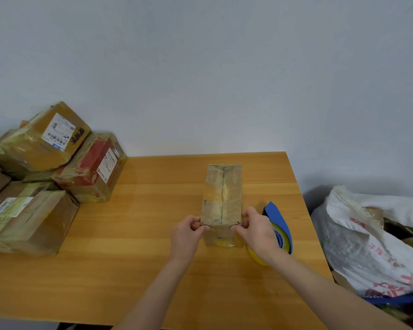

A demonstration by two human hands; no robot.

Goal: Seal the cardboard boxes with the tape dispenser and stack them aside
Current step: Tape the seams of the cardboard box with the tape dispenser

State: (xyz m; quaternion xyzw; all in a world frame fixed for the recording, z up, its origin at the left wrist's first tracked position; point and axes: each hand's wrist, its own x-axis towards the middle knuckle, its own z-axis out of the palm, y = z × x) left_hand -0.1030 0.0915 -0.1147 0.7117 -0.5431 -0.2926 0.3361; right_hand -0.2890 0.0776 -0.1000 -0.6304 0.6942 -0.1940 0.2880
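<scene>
A narrow cardboard box [222, 194] stands on the wooden table [141, 222], its top flaps closed along a centre seam under yellowish tape. My left hand [187, 236] pinches the box's near left corner. My right hand [258, 231] pinches the near right corner. A blue tape dispenser [280, 222] with a yellow tape roll lies on the table just right of the box, partly hidden behind my right hand.
Several taped cardboard boxes [41, 177] are piled at the table's left end, some with labels. A white sack [372, 244] holding more cardboard sits off the table's right edge. A pale wall runs behind the table.
</scene>
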